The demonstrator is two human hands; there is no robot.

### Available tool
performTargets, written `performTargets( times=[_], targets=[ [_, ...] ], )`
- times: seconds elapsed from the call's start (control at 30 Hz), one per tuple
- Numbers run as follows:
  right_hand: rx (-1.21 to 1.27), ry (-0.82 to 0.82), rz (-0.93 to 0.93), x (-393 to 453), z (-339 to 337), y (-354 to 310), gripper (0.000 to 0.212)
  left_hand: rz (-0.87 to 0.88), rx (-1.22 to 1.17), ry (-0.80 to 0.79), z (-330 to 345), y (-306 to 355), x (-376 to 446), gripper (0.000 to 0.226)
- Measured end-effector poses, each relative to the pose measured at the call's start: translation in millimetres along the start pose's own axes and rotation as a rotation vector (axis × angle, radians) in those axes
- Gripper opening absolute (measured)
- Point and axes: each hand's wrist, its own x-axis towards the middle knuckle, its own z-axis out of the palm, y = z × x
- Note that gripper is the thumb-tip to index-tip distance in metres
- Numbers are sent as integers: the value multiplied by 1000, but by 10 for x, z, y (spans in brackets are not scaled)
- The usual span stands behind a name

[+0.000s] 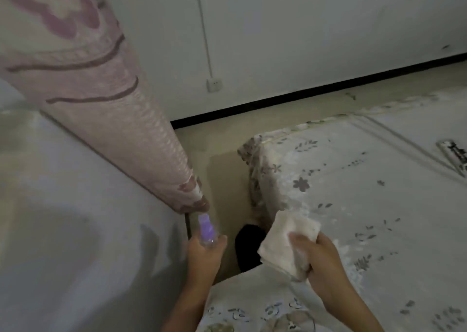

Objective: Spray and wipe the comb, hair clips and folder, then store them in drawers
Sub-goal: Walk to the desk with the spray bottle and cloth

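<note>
My left hand [206, 252] grips a small clear spray bottle with a purple top [206, 229], held upright low in the middle of the view, just below the tip of a pink patterned cloth. My right hand [316, 255] grips a folded white cloth [288, 238] over the near corner of the bed. A dark, shiny object [453, 154] lies on the bed at the far right edge; what it is I cannot tell. No comb, folder or drawer shows clearly.
A bed with a floral sheet [353, 192] fills the right side. A pink patterned cloth [101, 91] hangs from the upper left over a grey surface [63, 205]. A narrow strip of floor [219, 154] runs between them toward a white wall with a socket [214, 85].
</note>
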Motion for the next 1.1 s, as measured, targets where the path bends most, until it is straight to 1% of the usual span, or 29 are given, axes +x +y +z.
performTargets(
  times=[0.07, 0.17, 0.23, 0.3, 0.37, 0.43, 0.5, 0.53, 0.67, 0.73, 0.87, 0.97, 1.1],
  targets=[
    [16, -3, -22, 365, 193, -325, 22, -3, -11, -1, 190, 211, 439, 36],
    [30, -7, -39, 948, 490, -873, 31, 79, -4, 3, 492, 699, 1097, 26],
    [1, -23, -58, 1294, 682, -1291, 34, 85, -22, 19, 675, 1103, 1471, 30],
    [-20, -72, -86, 1581, 855, -1653, 33, 88, -4, 10, 817, 1416, 1808, 32],
    [-34, -117, -100, 1823, 1013, -1921, 24, 67, -16, 11, 910, 1605, 2112, 31],
    [-19, -144, -63, 2054, 1143, -2130, 22, 19, -26, 33, 1003, 1722, 2374, 25],
    [0, -139, -6, 2289, 1269, -2306, 33, 8, -4, 35, 1101, 1851, 2616, 19],
    [15, -129, 11, 2413, 1336, -2396, 36, 1, 4, 25, 1155, 1925, 2765, 19],
    [67, -46, 2, 2987, 1637, -2769, 26, -4, 70, -34, 1409, 2328, 3547, 27],
    [111, -10, -29, 3271, 1808, -2973, 23, 53, 86, -106, 1566, 2602, 3981, 25],
    [251, 93, -46, 3681, 2030, -3362, 22, 169, 199, -225, 1978, 3121, 4693, 29],
    [353, 206, -23, 3870, 1983, -3530, 25, 176, 282, -356, 2403, 3318, 4952, 27],
    [548, 430, 38, 4141, 1663, -3779, 35, 132, 374, -562, 3128, 3480, 5114, 30]
  ],
)
